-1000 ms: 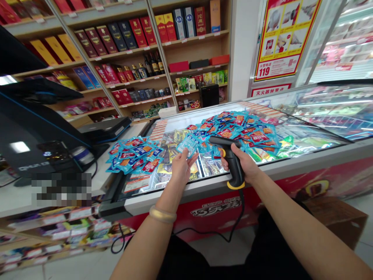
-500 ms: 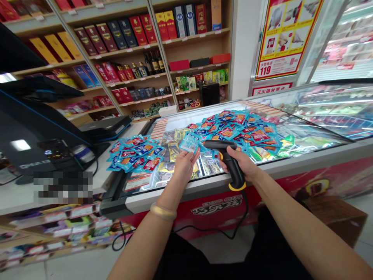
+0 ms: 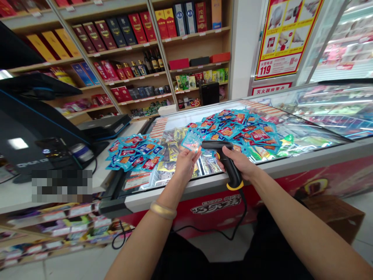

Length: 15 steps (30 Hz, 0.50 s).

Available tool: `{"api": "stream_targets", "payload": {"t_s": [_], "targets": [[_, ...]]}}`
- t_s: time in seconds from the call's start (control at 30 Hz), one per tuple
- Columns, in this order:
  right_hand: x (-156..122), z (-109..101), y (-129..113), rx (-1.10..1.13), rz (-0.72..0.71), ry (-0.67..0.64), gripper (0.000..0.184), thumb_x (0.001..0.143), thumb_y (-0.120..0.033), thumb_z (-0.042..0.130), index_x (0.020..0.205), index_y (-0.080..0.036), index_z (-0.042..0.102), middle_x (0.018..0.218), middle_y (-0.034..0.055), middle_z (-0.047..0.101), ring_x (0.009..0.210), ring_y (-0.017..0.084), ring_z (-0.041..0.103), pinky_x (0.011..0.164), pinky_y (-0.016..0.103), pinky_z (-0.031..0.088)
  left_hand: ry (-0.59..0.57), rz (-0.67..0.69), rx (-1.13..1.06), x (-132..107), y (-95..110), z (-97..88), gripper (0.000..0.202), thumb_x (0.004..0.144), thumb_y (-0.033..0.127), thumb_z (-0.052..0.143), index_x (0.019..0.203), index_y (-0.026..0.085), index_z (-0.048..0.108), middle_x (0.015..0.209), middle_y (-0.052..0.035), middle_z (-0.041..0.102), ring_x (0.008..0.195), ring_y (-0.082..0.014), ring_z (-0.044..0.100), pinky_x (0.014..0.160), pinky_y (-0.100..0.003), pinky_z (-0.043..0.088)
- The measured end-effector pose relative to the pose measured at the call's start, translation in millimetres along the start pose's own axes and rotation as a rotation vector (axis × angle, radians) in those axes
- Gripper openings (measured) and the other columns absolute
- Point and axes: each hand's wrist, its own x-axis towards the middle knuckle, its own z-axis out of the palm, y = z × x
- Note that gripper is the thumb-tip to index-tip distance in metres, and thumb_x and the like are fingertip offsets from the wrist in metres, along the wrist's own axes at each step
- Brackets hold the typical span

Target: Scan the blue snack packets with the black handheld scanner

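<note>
My left hand holds up a small light-blue snack packet by its lower edge, over the glass lid of a chest freezer. My right hand grips a black barcode scanner with a yellow base, its head pointing left at the packet and close to it. A large heap of blue and red packets lies on the glass to the right of the scanner. A smaller pile of the same packets lies to the left.
A black till screen and a flat black device stand on the counter at left. Shelves of boxed bottles fill the back wall. The scanner cable hangs down the freezer's red front. A cardboard box sits on the floor at right.
The left hand raised the packet slightly and the scanner shifted left toward it, closing the gap between them.
</note>
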Motion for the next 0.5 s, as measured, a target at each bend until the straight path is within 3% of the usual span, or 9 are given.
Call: {"api": "stream_targets", "payload": {"t_s": [0.2,0.3,0.4,0.5], "targets": [[-1,2,-1,0.065,0.001,0.015,0.048,0.07,-0.063,0.069,0.077,-0.016,0.06,0.054,0.0008,0.058,0.044,0.01,0.05,0.043,0.021,0.041,0.018,0.033,0.017,1,-6,0.1,0.016,0.074,0.006,0.057,0.084,0.016,0.066,0.094,-0.0046,0.073,0.102,-0.0183,0.067,0.098,-0.037,0.05],[4,9,-2,0.086,-0.016,0.038,0.049,0.071,-0.064,0.068,0.075,-0.016,0.06,0.053,0.0004,0.057,0.044,0.01,0.05,0.042,0.02,0.039,0.05,0.127,0.122,7,2,-11.7,0.018,0.075,0.012,0.057,0.089,0.016,0.067,0.094,-0.0037,0.073,0.1,-0.0185,0.067,0.096,-0.037,0.05],[16,26,-4,0.115,0.012,0.022,0.047,0.075,-0.063,0.064,0.075,-0.016,0.059,0.053,0.0002,0.056,0.043,0.01,0.05,0.04,0.019,0.039,0.159,0.338,0.486,17,33,-41.6,0.021,0.078,0.016,0.053,0.093,0.017,0.068,0.092,-0.0051,0.072,0.097,-0.0204,0.067,0.093,-0.035,0.049],[36,52,-7,0.177,0.095,-0.024,0.043,0.085,-0.058,0.054,0.076,-0.016,0.059,0.053,0.0006,0.056,0.042,0.01,0.049,0.04,0.02,0.04,0.349,0.489,1.098,27,77,-82.3,0.026,0.08,0.016,0.048,0.096,0.016,0.069,0.088,-0.0104,0.071,0.098,-0.0269,0.064,0.093,-0.038,0.046]]}}
